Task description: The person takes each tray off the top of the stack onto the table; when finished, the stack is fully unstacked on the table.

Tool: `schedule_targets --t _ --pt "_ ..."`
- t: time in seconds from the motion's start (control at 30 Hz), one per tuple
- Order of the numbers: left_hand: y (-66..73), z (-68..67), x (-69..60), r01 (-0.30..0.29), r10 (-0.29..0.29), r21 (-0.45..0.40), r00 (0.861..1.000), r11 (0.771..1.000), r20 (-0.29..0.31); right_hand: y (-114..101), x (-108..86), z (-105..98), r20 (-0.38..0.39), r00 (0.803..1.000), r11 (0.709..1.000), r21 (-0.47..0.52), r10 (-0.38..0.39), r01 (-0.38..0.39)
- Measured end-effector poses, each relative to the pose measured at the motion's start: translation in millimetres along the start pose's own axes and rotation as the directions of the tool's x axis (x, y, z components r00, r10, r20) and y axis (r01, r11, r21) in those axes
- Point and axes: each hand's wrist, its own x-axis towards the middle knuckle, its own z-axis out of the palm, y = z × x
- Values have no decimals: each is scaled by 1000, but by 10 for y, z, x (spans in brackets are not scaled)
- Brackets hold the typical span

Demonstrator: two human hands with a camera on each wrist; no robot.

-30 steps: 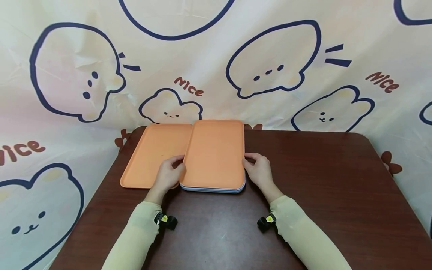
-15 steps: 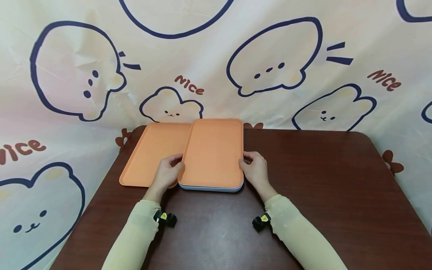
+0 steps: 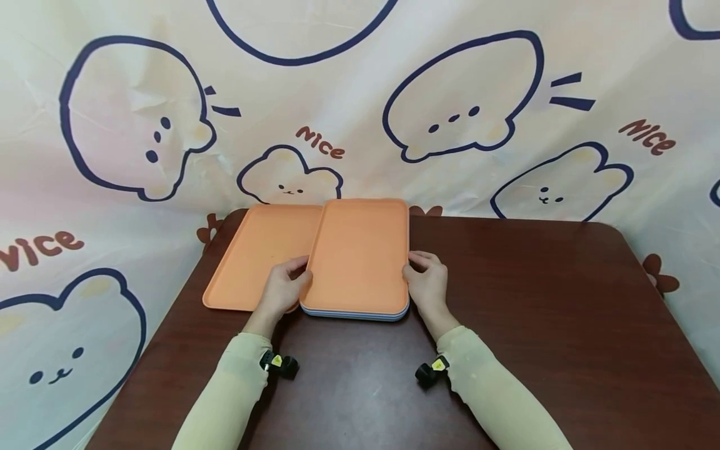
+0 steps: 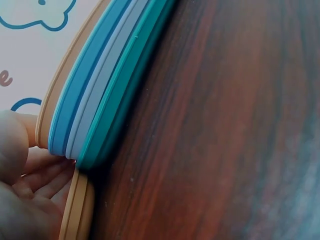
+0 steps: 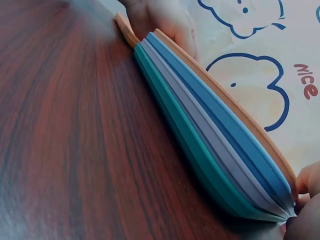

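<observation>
A stack of rectangular trays lies on the table, its top an orange tray [image 3: 360, 256]. Below that come a blue tray [image 4: 75, 110], a lavender tray [image 4: 98, 106] and a green tray [image 4: 117, 97] at the bottom. My left hand [image 3: 281, 289] grips the stack's left side, thumb at the orange rim and fingers lower down. On the opposite side, my right hand [image 3: 429, 284] holds the edge between thumb and fingers. A second orange tray [image 3: 259, 250] lies flat at the left, its right side hidden behind the stack and my left hand.
The dark brown wooden table [image 3: 523, 300] extends to the right and toward me. Behind it hangs a pale curtain [image 3: 360, 100] with cartoon drawings, close to the trays' far edges. A small black camera [image 3: 289, 367] sits at each wrist.
My right forearm has shifted slightly inward, and the right hand sits a little closer against the stack. The head view has swayed a little. The trays look unmoved on the table.
</observation>
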Motion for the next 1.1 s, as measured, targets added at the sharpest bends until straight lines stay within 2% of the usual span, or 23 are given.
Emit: schedule_targets --t 0.2,0.37,0.73,1.0,1.1 --pt "26 6 -15 -10 10 13 1000 1000 13 2 -23 -7 -34 999 1000 15 3 -2" --pt "43 9 -9 -6 6 23 1000 1000 16 -10 -25 -42 -32 999 999 40 27 -26" --pt "21 2 3 -34 33 40 999 999 25 -8 28 -261 -74 997 999 39 6 -3" --pt "19 2 12 -17 16 44 1000 999 25 6 38 -535 -61 986 984 93 157 -151" --pt "14 5 6 -11 10 44 1000 999 27 10 43 -604 -59 982 980 102 179 -172"
